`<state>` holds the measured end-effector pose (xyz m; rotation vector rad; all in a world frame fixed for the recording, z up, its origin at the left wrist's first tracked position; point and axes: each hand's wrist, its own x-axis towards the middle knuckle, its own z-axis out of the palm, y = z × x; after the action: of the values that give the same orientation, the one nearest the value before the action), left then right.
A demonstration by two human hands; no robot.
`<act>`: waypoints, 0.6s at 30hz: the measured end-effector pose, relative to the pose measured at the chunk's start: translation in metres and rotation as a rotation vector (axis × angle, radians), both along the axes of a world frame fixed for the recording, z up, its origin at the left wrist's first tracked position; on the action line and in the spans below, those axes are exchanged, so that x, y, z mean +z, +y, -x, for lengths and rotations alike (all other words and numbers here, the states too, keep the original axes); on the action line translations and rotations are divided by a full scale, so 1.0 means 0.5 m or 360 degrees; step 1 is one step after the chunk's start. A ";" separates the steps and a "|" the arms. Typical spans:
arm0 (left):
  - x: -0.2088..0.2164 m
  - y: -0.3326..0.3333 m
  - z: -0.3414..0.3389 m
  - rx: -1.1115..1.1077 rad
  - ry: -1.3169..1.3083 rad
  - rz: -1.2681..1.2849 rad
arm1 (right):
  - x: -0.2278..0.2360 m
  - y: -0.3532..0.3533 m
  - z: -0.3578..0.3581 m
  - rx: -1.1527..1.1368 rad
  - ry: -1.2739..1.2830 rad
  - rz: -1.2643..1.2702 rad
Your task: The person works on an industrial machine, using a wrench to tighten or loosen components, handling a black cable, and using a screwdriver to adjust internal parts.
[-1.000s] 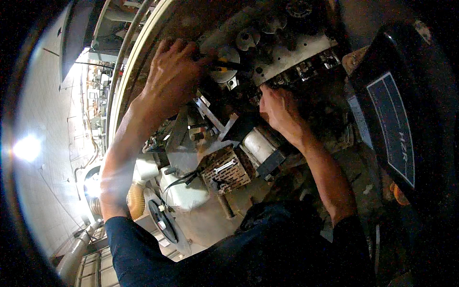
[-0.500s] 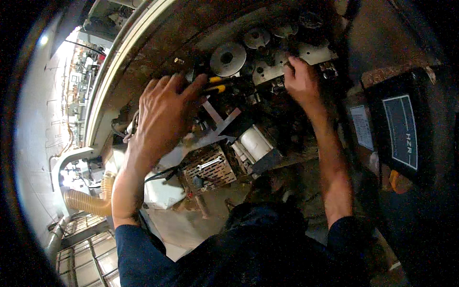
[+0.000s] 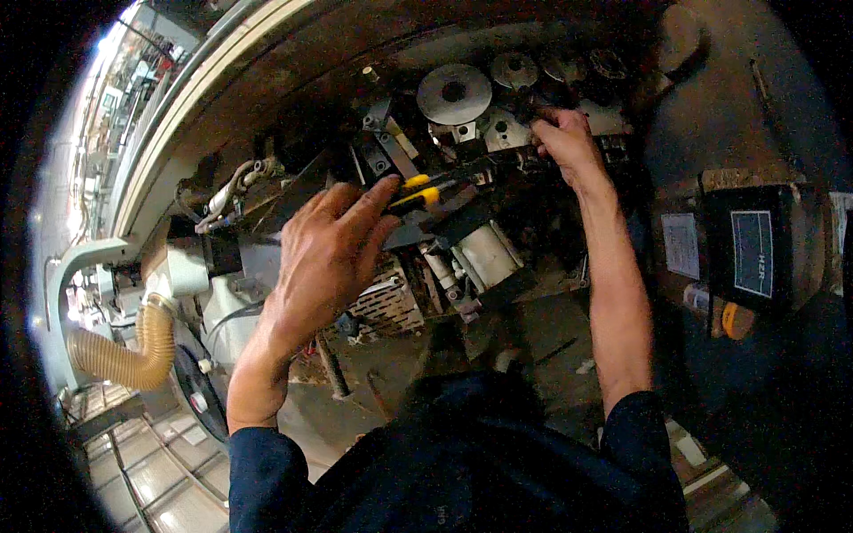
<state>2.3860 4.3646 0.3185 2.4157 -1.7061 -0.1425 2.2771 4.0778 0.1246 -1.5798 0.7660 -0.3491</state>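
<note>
Yellow-and-black twin-handled tool [image 3: 425, 195], gripped by the left hand [image 3: 329, 240], could slip if loosely held; the right hand [image 3: 570, 147] curls, contents indiscernible.

The navy shirt [image 3: 506, 471] has short sleeves [image 3: 268, 471] and pale marking [image 3: 442, 515].

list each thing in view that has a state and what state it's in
left hand: curled around the pliers' grips
yellow-handled pliers: held, handles apart; tips too dark to tell
right hand: fingers bent; whether it holds something, unclear
large metal disc: uncovered, dark centre showing
ribbed hose: bent
slotted plate: partly hidden
</note>
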 end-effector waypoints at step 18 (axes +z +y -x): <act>-0.077 0.146 0.233 0.0614 0.1534 0.0510 | -0.079 -0.003 0.006 -0.0221 -0.0162 0.0799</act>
<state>2.2694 4.4374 0.2801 1.8722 -0.7536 -0.7576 2.2742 4.0763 0.0851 -1.9605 0.7462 -0.7631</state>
